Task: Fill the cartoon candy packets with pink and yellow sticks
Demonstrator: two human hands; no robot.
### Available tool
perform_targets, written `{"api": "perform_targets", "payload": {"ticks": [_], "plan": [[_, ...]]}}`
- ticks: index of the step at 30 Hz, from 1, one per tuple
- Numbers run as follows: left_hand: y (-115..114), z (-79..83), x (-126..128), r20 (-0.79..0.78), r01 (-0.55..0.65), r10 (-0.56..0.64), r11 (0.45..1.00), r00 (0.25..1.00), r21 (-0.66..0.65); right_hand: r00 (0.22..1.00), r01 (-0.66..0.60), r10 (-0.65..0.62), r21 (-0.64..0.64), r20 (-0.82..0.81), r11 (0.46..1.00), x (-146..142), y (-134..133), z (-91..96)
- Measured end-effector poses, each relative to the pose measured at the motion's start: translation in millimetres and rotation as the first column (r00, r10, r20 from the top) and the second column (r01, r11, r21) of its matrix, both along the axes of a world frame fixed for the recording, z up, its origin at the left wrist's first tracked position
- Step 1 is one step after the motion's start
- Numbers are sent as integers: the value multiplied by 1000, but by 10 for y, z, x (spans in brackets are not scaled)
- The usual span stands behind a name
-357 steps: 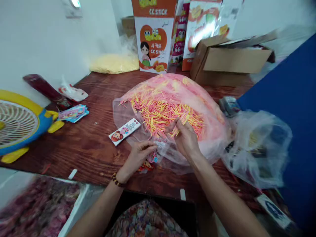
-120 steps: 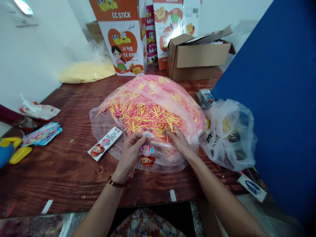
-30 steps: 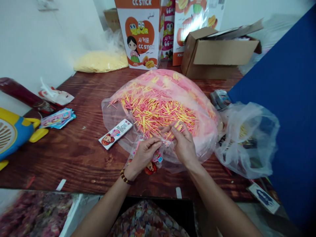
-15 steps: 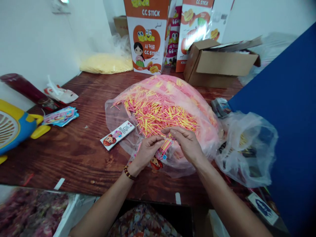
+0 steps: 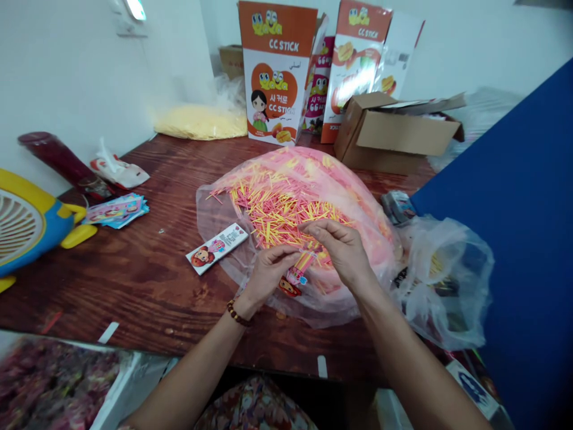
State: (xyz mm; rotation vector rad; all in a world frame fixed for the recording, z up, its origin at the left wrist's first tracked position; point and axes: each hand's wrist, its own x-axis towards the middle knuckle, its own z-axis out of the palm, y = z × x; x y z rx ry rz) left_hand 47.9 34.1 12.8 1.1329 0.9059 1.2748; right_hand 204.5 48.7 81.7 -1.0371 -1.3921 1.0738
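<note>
A big clear plastic bag (image 5: 358, 197) full of loose pink and yellow sticks (image 5: 282, 206) lies on the brown wooden table (image 5: 147, 275). Just above its near edge, my left hand (image 5: 267, 276) pinches a small printed packet (image 5: 298, 273) with a cartoon figure. My right hand (image 5: 342, 251) is closed on a bunch of sticks that reaches into the packet's top. A filled packet (image 5: 216, 246) lies flat on the table to the left of the bag.
Printed CC Stick cartons (image 5: 275, 71) and an open cardboard box (image 5: 394, 131) stand at the back. A crumpled clear bag (image 5: 443, 280) and a blue panel (image 5: 519, 227) are on the right. A yellow and blue fan (image 5: 31, 224) and flat packets (image 5: 117, 209) lie left.
My right hand has lifted a bunch of sticks from the pile and brought it to the packet. My left hand has raised the packet off the table edge.
</note>
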Motion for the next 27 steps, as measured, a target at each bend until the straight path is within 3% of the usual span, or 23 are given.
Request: {"api": "perform_targets", "payload": {"ticks": [7,12,19,23,27], "plan": [[29,-7,-67,21,-35,33,997,999,65,975,-9,-8,75,222,997,24,-43,77],[14,25,-78,61,-77,73,995,995,66,962,9,-40,114,269,993,22,-75,192],[-82,281,-209,61,-116,109,983,992,141,887,-136,61,134,458,982,2,-179,470],[-116,454,-235,132,-147,129,980,983,137,914,-183,104,170,393,968,-40,-243,621],[-180,609,-257,235,-195,163,974,958,119,948,-180,131,150,290,972,-90,-310,635]]}}
